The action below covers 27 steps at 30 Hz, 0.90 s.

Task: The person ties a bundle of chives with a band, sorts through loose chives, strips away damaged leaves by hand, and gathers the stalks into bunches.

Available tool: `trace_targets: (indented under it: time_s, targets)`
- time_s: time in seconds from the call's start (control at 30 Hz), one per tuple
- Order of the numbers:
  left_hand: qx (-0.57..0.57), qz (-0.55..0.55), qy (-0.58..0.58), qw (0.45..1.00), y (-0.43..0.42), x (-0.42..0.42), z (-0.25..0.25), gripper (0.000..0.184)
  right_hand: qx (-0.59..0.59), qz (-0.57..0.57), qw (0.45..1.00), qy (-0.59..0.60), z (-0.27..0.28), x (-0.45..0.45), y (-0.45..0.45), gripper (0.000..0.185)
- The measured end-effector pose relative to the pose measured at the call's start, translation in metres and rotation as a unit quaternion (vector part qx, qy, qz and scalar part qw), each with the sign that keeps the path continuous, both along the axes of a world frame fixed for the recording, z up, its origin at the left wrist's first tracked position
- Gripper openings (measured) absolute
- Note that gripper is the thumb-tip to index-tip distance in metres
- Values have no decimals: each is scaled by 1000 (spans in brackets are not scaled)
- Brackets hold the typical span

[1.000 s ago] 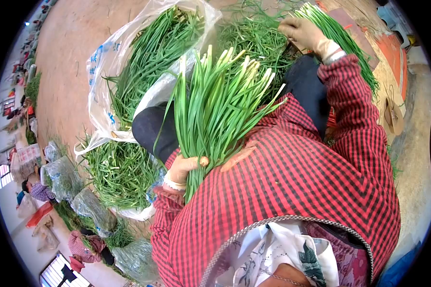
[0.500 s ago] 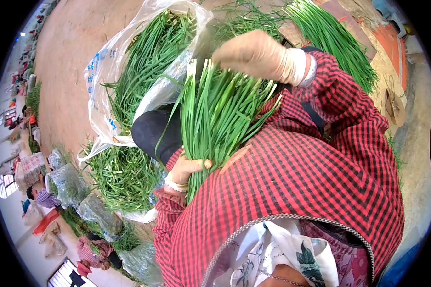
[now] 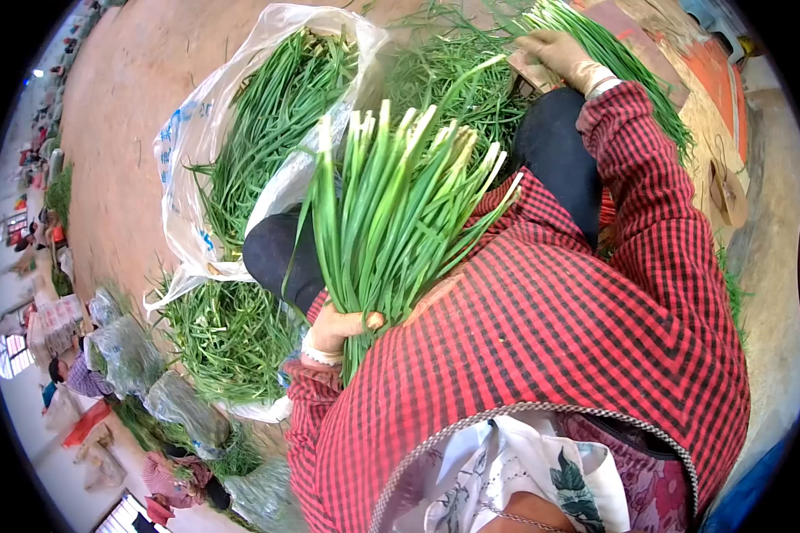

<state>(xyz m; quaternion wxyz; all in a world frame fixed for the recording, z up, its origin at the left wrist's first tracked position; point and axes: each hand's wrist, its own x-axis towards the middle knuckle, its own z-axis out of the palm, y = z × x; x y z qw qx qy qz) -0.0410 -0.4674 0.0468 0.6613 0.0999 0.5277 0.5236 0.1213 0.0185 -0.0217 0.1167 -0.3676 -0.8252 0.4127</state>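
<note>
My left hand, in a pale glove, is closed round the leafy lower part of a bunch of garlic chives. The bunch rests against my lap with its pale cut ends upward and fanned apart. My right hand, gloved too, is by the pale ends of a pile of long chives at the upper right. Its fingers are bent, and whatever may be in them is hidden. A single chive stalk slants between the bunch and that hand.
A clear plastic bag full of chives stands left of my knee. Loose leaves lie heaped below it, and more trimmings lie ahead. A sandal is at the right. Other people and filled bags are along the left.
My right hand has moved from the top of the bunch up and right to the chive pile. The bunch's pale ends now show uncovered and a little more spread. My left hand keeps its grip.
</note>
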Motion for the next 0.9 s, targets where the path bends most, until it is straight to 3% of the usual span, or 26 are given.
trace_targets:
  time_s: [0.1,0.13,0.2,0.23,0.33,0.4,0.43,0.5,0.57,0.63,0.67,0.7,0.77,0.87,0.9]
  targets:
    - [-15,12,4,1000,-3,0,0,55,-73,250,965,28,-14,-14,-26,49]
    - [-12,1,17,1000,-6,-3,-8,56,-260,201,942,-62,46,-27,-72,49]
    - [-14,6,20,1000,-4,0,-7,56,-369,283,885,32,24,-46,-93,40]
    - [-18,9,22,1000,-3,0,-6,56,-355,269,886,131,24,-54,-114,35]
    - [-8,-4,20,1000,-2,1,-8,56,-320,202,912,158,46,-75,-136,32]
    - [-13,8,30,999,-4,2,-5,59,-144,186,960,149,49,-81,-136,29]
    - [-32,-32,43,998,-10,-5,-11,59,-146,180,959,161,53,-74,-132,25]
    - [-8,16,16,1000,-10,-3,-11,57,-336,93,887,301,38,-66,-108,25]
    - [-8,58,24,998,-15,-3,-12,52,-150,51,943,292,25,-47,-58,32]
    - [-10,74,14,997,-18,-8,-16,49,-90,34,987,125,1,-35,-26,37]
    - [-14,92,33,995,-16,-8,-13,47,88,39,995,3,21,-25,-46,39]
    - [-13,95,35,995,-16,-10,-12,47,91,49,993,55,15,-22,-45,41]
    - [-30,109,-1,994,-14,-11,-13,48,-30,77,986,142,56,-24,-80,50]
    - [-16,120,28,992,-3,-4,-9,46,-41,93,969,225,77,-43,-115,40]
    - [6,119,56,991,-4,-3,-13,45,41,127,984,115,90,-46,-115,50]
